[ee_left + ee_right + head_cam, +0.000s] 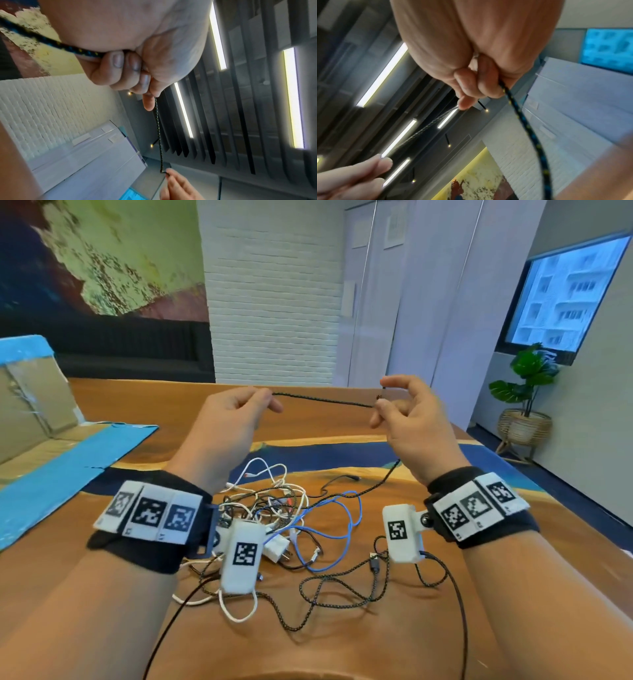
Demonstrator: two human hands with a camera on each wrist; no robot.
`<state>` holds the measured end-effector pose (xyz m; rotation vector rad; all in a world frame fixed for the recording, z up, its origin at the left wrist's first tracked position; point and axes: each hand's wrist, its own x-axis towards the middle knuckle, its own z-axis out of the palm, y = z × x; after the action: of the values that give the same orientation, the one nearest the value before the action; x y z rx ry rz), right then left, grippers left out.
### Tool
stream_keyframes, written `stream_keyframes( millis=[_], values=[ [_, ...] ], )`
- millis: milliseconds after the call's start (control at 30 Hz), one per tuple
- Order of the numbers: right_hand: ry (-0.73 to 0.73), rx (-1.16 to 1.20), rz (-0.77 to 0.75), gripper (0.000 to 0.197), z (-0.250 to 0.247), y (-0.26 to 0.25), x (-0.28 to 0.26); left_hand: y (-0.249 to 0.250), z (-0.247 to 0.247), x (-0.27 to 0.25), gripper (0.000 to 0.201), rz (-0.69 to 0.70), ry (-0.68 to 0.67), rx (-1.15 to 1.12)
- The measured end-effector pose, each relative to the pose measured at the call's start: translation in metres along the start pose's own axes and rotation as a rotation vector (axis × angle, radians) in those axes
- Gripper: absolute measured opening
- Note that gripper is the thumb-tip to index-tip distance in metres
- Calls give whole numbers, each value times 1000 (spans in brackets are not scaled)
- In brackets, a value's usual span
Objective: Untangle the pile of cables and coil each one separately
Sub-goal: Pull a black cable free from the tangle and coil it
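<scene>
A dark braided cable (pixel 322 400) is stretched nearly taut between my two raised hands above the table. My left hand (pixel 270 402) pinches one end of the stretch, and its fingers (pixel 118 63) curl round the cable (pixel 158 135). My right hand (pixel 379 402) pinches the other end, and the cable (pixel 527 128) trails down from its curled fingers (pixel 471 86). Below the wrists lies the tangled pile (pixel 291 518). It holds a blue cable (pixel 352 508), white cables (pixel 239 607), a white charger plug (pixel 277 546) and dark braided loops (pixel 329 594).
The wooden table (pixel 342 419) has a blue resin band across it. An open cardboard box with blue tape (pixel 30 405) sits at the left edge. A potted plant (pixel 527 392) stands on the floor beyond the table's right side.
</scene>
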<state>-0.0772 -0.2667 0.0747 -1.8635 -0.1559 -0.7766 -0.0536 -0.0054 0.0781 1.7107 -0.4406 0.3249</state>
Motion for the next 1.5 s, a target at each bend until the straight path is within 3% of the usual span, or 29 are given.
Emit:
stream_keyframes(
  millis=[67,133,267,333,400,500,533,633,733,867,933,1000,1067,1200,1300,1333,1400,1500],
  values=[
    [40,-124,-52,8,-3,2,3,-3,-10,0,33,-1,53,-26],
    [33,-193,-56,13,-5,4,6,-4,-17,-2,30,-15,59,-1],
    [18,-119,-39,14,-3,-4,5,-7,-20,-5,24,-85,-34,318],
    [-53,-111,-85,12,3,-17,3,1,-11,-4,38,-98,-116,379],
    [-155,-89,-143,9,15,-34,0,18,7,-5,44,-55,-224,318],
    [-239,50,-208,9,25,-57,2,40,31,-11,20,-60,-374,77],
    [-252,106,-198,15,22,-60,5,45,32,-11,24,-84,-377,-20],
    [-311,99,-112,24,4,-40,19,54,7,-5,35,-119,-223,-272],
    [-285,-185,18,5,-12,10,31,56,-36,-1,35,-66,-91,-460],
    [-259,-437,290,32,-26,40,43,49,-77,5,41,3,30,-426],
    [-292,-352,401,45,-25,29,50,48,-82,6,43,32,48,-332],
    [-269,-95,430,50,-22,5,60,47,-77,5,45,68,55,-219],
    [-207,194,362,51,-21,-30,75,45,-68,4,44,108,34,-108],
    [-110,581,27,46,-27,-109,94,40,-42,7,38,110,-1,7],
    [-148,523,-205,20,-23,-142,88,43,-20,9,13,118,21,-10],
    [-199,456,-246,15,-19,-147,84,44,-12,11,24,116,10,-16],
    [-343,392,-262,12,-9,-151,75,44,9,13,39,84,-68,15],
    [-416,484,-192,13,-1,-146,63,40,38,10,26,27,-245,134]
  ],
)
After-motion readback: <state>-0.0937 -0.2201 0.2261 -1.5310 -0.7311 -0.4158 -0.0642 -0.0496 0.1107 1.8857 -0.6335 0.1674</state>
